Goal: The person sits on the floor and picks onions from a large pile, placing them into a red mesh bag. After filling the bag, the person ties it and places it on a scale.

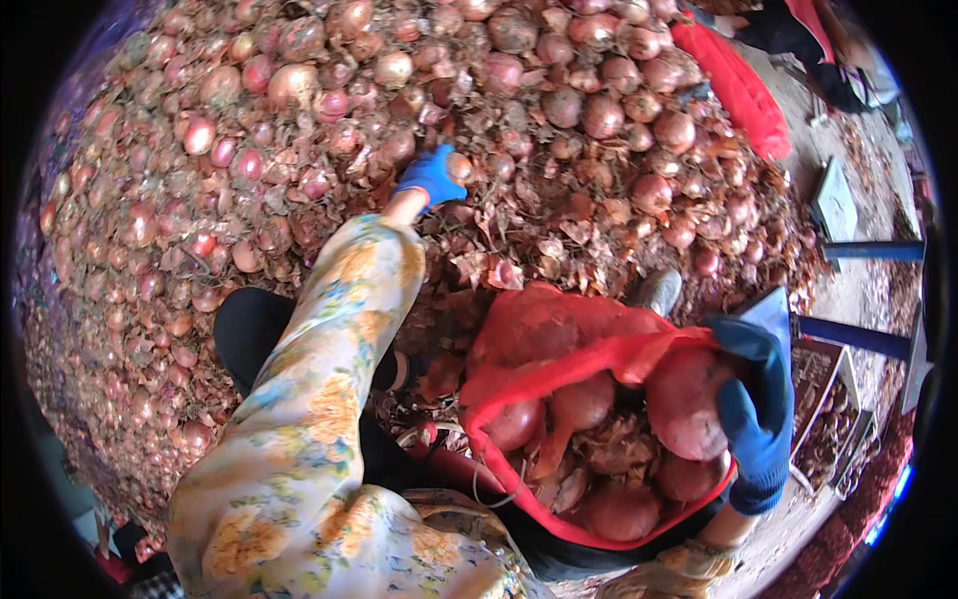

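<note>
My left hand (434, 177), in a blue glove, reaches into a large heap of red onions (293, 84) and has its fingers around a small onion (458, 169). At the lower right, a red mesh bag (554, 382) lies with its mouth wide and several onions inside. My right hand (756, 404), in a darker blue glove, is at the bag's right rim, its fingers and thumb against a big red onion (687, 404) in the mouth. Whether it also grips the mesh is hidden.
A filled red mesh bag (737, 90) lies at the heap's upper right edge, near another person (819, 45). Blue metal bars (853, 336) with plates stand at the right, beside a wire-like crate (823, 412). More people show at the lower left.
</note>
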A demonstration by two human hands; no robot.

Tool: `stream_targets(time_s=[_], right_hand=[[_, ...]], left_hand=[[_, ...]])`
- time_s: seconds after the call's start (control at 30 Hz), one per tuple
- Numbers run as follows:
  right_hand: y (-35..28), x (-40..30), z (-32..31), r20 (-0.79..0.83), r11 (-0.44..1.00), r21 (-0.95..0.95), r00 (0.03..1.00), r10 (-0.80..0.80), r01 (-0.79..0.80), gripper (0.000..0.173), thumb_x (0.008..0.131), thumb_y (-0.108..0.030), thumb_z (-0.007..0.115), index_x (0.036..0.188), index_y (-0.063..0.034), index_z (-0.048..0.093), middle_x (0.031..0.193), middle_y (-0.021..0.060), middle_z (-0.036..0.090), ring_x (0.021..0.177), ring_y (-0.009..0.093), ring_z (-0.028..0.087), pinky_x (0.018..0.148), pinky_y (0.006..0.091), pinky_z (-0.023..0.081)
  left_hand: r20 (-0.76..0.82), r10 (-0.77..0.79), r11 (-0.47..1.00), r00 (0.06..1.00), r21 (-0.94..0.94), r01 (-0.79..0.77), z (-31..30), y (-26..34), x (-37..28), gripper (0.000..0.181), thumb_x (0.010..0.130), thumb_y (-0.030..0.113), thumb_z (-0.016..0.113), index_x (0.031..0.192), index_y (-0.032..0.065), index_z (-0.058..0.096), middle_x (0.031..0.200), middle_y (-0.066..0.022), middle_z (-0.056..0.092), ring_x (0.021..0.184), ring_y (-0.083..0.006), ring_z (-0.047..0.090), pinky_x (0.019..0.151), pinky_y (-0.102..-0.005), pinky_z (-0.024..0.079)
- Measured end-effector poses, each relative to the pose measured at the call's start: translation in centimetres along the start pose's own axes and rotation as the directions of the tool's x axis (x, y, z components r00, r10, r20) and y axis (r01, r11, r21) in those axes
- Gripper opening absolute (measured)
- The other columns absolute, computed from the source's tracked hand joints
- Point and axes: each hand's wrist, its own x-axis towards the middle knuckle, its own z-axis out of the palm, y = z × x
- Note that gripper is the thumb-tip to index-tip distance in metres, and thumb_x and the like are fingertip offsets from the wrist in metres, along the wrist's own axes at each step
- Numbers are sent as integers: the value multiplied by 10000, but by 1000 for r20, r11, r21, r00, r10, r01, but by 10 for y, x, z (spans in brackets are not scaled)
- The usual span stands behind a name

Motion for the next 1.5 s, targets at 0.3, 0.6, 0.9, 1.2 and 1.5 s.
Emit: stream_targets(time_s=[0.3, 0.6, 0.9, 1.2, 1.5], right_hand=[[-38, 41, 14, 218, 820, -561, 976, 16, 112, 342, 780, -216, 709, 1083, -72, 642, 998, 154, 640, 917, 339, 653, 819, 403, 527], [-17, 106, 43, 444, 866, -455, 896, 20, 207, 237, 804, -199, 698, 997, -64, 722, 891, 168, 714, 806, 231, 696, 756, 368, 542], [-22, 82, 51, 445, 933, -261, 889, -110, 246, 441, 785, -253, 764, 1171, -68, 655, 1027, 148, 661, 955, 308, 663, 864, 384, 519], [-21, 81, 47, 386, 885, -371, 914, -129, 282, 422, 771, -181, 726, 1156, -29, 645, 1032, 173, 662, 944, 363, 650, 830, 425, 526], [-30, 79, 39, -186, 932, -154, 917, -353, 327, 392, 928, -28, 626, 1313, 30, 574, 1330, 149, 597, 1213, 207, 574, 1041, 346, 439]], left_hand=[[-61, 19, -239, 998, -969, -55, -53, 26, -148, 684, 923, 529, 620, 1439, 114, 449, 1384, -88, 539, 1222, -278, 574, 938, -486, 557], [-705, 573, 422, 418, -184, -888, -123, 193, -316, 657, 782, 374, 802, 1332, 111, 554, 1435, -172, 466, 1296, -367, 469, 1087, -479, 394], [-418, 194, 259, 887, -851, -457, -58, 112, -172, 224, 918, 137, 677, 1137, 114, 715, 1158, -133, 710, 971, -234, 695, 854, -339, 538], [150, -144, 976, 978, -140, 165, 67, -5, -10, 975, 677, 471, 816, 1460, 86, 383, 1421, -230, 504, 1260, -366, 546, 1040, -475, 456], [-94, 193, -478, 977, -878, 10, -66, 34, -119, 702, 885, 624, 618, 1370, 128, 507, 1333, -114, 575, 1163, -295, 629, 855, -502, 609]])
